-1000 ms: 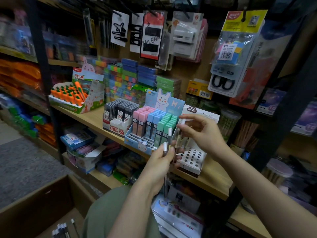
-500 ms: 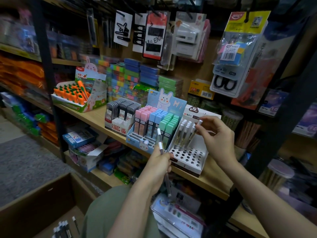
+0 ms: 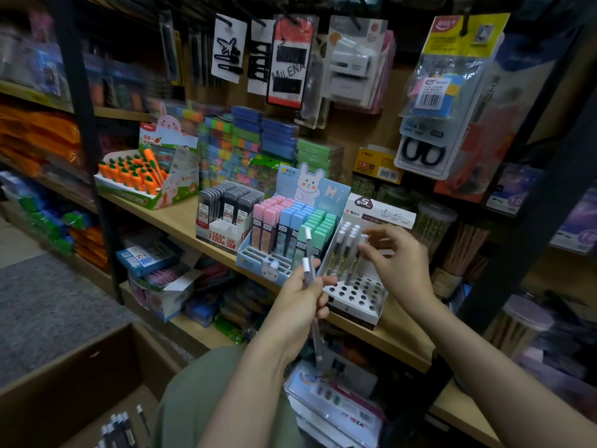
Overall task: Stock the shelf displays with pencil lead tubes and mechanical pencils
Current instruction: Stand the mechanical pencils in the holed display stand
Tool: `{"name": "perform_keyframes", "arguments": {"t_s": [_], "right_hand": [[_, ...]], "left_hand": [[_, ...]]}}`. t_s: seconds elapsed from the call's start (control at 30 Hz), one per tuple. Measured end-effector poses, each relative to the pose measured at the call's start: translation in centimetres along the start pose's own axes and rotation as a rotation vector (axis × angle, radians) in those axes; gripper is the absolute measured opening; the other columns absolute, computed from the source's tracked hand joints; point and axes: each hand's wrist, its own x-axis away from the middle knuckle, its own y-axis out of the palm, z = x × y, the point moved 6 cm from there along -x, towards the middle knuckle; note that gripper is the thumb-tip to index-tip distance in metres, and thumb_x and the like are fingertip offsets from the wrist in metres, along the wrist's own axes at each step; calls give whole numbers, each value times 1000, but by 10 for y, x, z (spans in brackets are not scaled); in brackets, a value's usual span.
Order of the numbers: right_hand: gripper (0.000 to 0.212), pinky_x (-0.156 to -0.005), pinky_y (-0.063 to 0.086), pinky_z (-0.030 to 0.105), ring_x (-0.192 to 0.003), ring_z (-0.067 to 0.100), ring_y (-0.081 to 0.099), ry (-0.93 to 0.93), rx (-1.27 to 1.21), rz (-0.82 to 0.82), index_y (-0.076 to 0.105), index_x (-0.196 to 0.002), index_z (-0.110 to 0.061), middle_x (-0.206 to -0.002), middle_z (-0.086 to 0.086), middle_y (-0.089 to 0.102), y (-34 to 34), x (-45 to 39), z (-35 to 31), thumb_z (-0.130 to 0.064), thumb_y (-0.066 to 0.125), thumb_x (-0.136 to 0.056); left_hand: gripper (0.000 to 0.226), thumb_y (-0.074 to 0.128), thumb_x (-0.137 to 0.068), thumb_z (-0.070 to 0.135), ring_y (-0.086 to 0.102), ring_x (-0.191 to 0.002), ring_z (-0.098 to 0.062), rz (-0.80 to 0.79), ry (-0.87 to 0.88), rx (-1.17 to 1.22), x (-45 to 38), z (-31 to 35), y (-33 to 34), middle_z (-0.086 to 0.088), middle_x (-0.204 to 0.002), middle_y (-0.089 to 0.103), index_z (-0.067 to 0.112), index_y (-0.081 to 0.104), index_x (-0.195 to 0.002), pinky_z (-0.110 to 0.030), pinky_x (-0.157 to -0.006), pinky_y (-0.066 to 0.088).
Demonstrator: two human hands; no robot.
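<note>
Wooden shelf (image 3: 181, 218) boards carry a white cardboard display stand (image 3: 358, 291) pierced with round holes, its back rows filled with upright white-capped mechanical pencils (image 3: 347, 250). Pastel lead tubes (image 3: 292, 227) are racked just beside it. A few slim pencils (image 3: 307, 270) are gripped in the left hand (image 3: 300, 305). The right hand (image 3: 399, 263) is held loosely spread at the standing pencil caps; contact cannot be told.

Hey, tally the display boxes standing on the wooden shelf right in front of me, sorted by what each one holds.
Carrot-shaped items: 1, the carrot box
Lead tubes: 2, the dark box and the pastel box
Mechanical pencils: 1, the white pencil box
Total: 4
</note>
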Motion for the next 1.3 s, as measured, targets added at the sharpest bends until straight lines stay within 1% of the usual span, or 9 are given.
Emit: {"name": "perform_keyframes", "arguments": {"t_s": [0.2,0.4,0.63,0.73,0.83,0.93,1.03,1.13,1.3], "right_hand": [[25,-68,44,1,-79,-9,60,-21,103,-16,66,-94,-31,-88,-20,57,8,0,2,-16,79,-79],[25,-67,43,11,-73,2,56,-31,149,11,69,-107,-27,-91,-18,50,5,4,2,-26,75,-83],[38,-79,55,18,-92,0,69,150,-317,-215,55,-132,-32,-96,-12,75,10,-3,-20,-25,62,-95],[35,-80,56,21,-93,8,71,193,-467,-326,61,-126,-27,-95,0,76,15,-3,-27,-16,65,-92],[35,-77,58,27,-86,17,69,212,-534,-341,65,-121,-24,-98,17,72,11,-1,-31,-13,69,-88],[33,-72,59,29,-81,16,71,169,-482,-252,67,-115,-23,-92,11,72,-6,-7,-32,-8,70,-86],[30,-66,56,17,-76,8,71,61,-284,-104,65,-110,-25,-89,3,72,-31,-15,-29,-8,72,-86],[30,-67,49,5,-80,-3,67,-36,7,-15,62,-109,-27,-88,-13,68,-37,-14,-20,-13,74,-84],[29,-73,44,2,-85,-6,62,-87,72,46,62,-110,-19,-88,-13,62,-22,-12,0,-11,73,-85]], "left_hand": [[18,44,-101,6,52,-64,-6,-42,59,-82,2,2,2,0,-97,75,14,55,-114,-22,-59,44],[21,45,-102,11,59,-72,-7,-86,52,-145,5,5,5,2,-104,74,15,58,-118,-24,-67,49],[24,41,-103,14,47,-56,-8,-261,-35,31,10,4,22,-9,-106,73,6,52,-123,-18,-49,34],[24,40,-103,13,45,-55,-7,-313,-53,49,11,5,26,-9,-105,73,7,54,-122,-18,-49,32],[25,40,-104,16,56,-65,-10,-322,-65,31,13,4,27,-9,-111,72,10,54,-123,-22,-56,45],[25,37,-105,26,65,-76,-11,-152,-17,-172,7,-2,15,-3,-102,72,26,56,-122,-31,-72,58],[22,36,-105,31,43,-50,-4,-31,61,-329,3,1,5,2,-77,56,36,52,-119,-19,-49,40],[18,38,-104,33,36,-48,-3,-16,23,-299,-1,-2,4,3,-75,47,32,52,-115,-18,-48,31],[20,37,-103,10,38,-65,-9,-42,-58,-223,-2,-12,11,-3,-85,43,22,53,-106,-21,-57,36]]}}
